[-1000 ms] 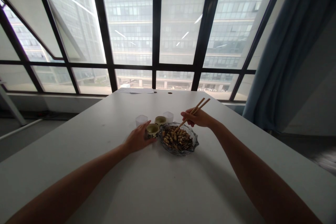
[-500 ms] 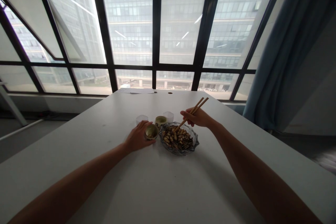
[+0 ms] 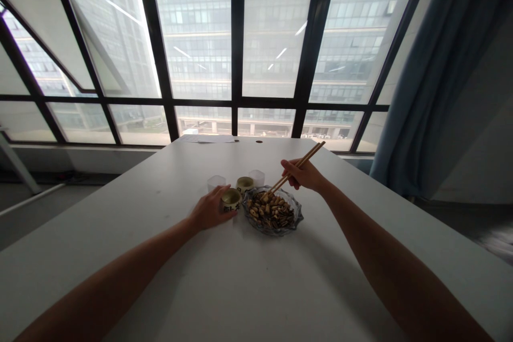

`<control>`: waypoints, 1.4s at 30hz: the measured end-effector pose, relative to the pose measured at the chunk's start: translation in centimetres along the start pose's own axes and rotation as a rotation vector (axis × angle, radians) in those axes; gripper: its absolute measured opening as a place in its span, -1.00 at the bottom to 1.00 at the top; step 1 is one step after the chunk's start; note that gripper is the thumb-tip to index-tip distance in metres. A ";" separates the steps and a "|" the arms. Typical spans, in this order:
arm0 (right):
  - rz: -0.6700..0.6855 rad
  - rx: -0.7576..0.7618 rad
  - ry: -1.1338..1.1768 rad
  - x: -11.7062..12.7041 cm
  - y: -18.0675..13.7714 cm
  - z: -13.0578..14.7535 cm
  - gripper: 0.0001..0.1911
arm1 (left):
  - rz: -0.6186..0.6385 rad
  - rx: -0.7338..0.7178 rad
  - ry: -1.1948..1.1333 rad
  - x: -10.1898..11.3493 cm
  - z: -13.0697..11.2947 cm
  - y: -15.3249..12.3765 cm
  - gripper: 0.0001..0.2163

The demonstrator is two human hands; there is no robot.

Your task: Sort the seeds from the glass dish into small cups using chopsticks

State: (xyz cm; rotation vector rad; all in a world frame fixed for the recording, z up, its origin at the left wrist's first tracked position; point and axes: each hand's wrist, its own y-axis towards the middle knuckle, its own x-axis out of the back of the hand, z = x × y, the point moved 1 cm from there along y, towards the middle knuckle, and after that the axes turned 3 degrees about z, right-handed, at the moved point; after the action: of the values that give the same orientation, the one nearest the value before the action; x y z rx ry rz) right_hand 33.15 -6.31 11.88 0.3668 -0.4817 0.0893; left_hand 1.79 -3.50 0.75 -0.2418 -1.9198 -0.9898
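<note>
My left hand (image 3: 211,208) is wrapped round a small cup (image 3: 231,202) with dark characters on its pale side and a greenish inside. The cup is close to upright, just left of a glass bowl (image 3: 295,223) with a wavy rim. In the bowl lies a heap of brown peanuts and dark seeds (image 3: 274,211); their exact kinds are hard to tell. Above the bowl's right side, my right hand (image 3: 302,173) is closed on a pair of chopsticks (image 3: 308,155). Their tips touch the heap near its back left.
Behind the bowl stands a second small cup (image 3: 245,184), with clear plastic cups (image 3: 216,181) on either side. Papers (image 3: 208,139) lie at the far end of the white table (image 3: 256,288). Windows rise beyond it, and a blue curtain (image 3: 417,91) hangs at right.
The cup in my left hand has gone from tilted towards me to more upright, showing its characters. My right hand has shifted slightly up, and the chopstick tips have moved a little left.
</note>
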 end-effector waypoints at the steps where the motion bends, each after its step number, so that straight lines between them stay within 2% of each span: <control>1: -0.016 -0.013 0.003 0.1 0.0 0.0 -0.23 | 0.004 0.000 0.002 0.0 0.0 0.0 -0.31; 11: -0.102 -0.031 0.001 0.3 0.2 -0.3 -0.23 | 0.028 0.014 -0.031 0.0 0.0 0.0 -0.34; 17: -0.130 0.004 0.026 0.4 0.4 -0.5 -0.24 | 0.042 -0.068 -0.034 -0.3 0.2 0.1 -0.33; 24: -0.028 0.019 -0.010 0.2 0.1 -0.2 -0.25 | 0.051 -0.019 0.016 -0.5 0.2 -0.1 -0.32; 28: -0.017 -0.002 -0.023 0.2 0.0 -0.2 -0.24 | 0.049 -0.001 0.037 -0.7 0.4 -0.1 -0.30; 37: -0.083 -0.002 0.063 0.4 0.1 -0.3 -0.26 | 0.057 0.001 -0.020 -1.1 0.9 0.1 -0.29; 42: -0.133 0.044 0.157 0.8 0.1 -0.1 -0.29 | 0.102 0.088 -0.042 -0.4 0.3 0.1 -0.30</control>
State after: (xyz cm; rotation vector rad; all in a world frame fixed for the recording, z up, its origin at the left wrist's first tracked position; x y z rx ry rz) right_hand 33.88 -6.17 12.26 0.4302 -0.2995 -0.0007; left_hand 1.88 -3.10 0.37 -0.3089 -1.9637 -0.8368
